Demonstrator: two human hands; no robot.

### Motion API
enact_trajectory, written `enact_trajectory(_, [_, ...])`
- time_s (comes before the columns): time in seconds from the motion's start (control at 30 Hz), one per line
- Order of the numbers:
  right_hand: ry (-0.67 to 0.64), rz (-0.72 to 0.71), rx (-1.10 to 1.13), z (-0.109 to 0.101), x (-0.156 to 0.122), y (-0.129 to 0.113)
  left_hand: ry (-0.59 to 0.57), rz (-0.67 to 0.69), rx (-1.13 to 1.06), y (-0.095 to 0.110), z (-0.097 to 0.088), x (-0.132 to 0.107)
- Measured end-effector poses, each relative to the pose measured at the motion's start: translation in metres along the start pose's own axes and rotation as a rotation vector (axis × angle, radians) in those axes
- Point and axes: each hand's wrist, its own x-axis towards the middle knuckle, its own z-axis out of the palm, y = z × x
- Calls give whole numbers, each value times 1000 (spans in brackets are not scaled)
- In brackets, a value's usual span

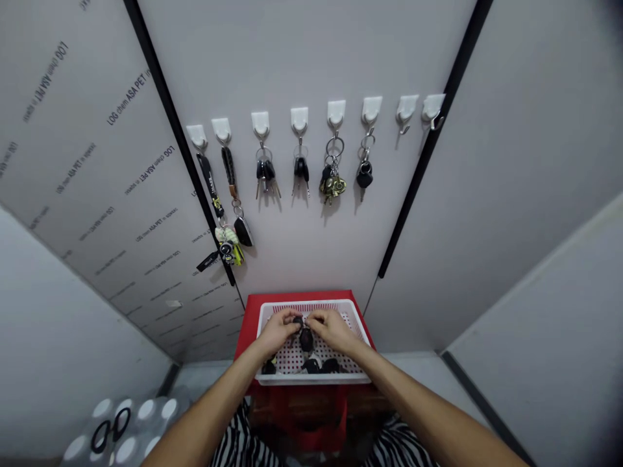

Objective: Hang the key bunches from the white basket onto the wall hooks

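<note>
Both my hands are over a white perforated basket [357, 318] that sits on a red stool [253, 305]. My left hand [278, 329] and my right hand [333, 327] pinch together at a black key fob bunch [305, 337], fingers closed on its ring. More dark keys [321, 366] lie in the basket near its front edge. On the wall above, a row of white hooks [299, 119] carries key bunches; the two rightmost hooks [418, 107] hang bare.
Grey wall panels with black seams rise ahead. A strap keychain with a green charm [228, 243] hangs low at the left. Black scissors [109, 429] lie on a dotted surface at the lower left. My striped clothing shows at the bottom.
</note>
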Motion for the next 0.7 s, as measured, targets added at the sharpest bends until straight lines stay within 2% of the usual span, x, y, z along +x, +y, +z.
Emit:
enact_trajectory(0.1, [106, 19, 39, -8, 0, -7, 2, 5, 19, 5, 5, 0])
enact_trajectory(0.2, [201, 73, 147, -16, 3, -13, -17, 79, 45, 13, 13, 1])
enact_trajectory(0.33, [199, 123, 340, -26, 9, -18, -51, 213, 87, 25, 24, 6])
enact_trajectory(0.47, [234, 84, 405, -40, 13, -24, -70, 289, 136, 40, 36, 15])
enact_trajectory(0.6, [306, 40, 427, -69, 16, -35, -78, 355, 140, 65, 51, 25])
enact_trajectory(0.7, [389, -3, 424, -103, 22, -48, -65, 420, 219, 97, 65, 34])
